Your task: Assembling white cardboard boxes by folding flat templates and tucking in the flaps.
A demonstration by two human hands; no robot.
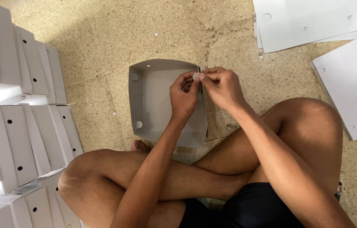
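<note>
Fingers of both hands pinch together at the right wall of a half-folded grey cardboard box, thumbs and forefingers closed tight on the wall's upper corner, where a small round tab shows between the tips. The left hand reaches in from inside the box, its palm over the box floor; the right hand comes from outside, knuckles up, the two hands touching at the fingertips.

The box lies open side up on a speckled stone floor, just ahead of the person's crossed bare legs. Its far wall curves upward, its left wall stands with round cut-outs showing, and the near edge rests close to one foot.

To the person's left, stacks of finished white boxes with small dark round holes stand packed side by side, running along the edge of the view. At upper right, well apart from the hands, flat unfolded white cardboard sheets lie in a loose pile on the floor, and a further sheet lies beside them near the right knee. Small white paper discs dot the floor around the box.
</note>
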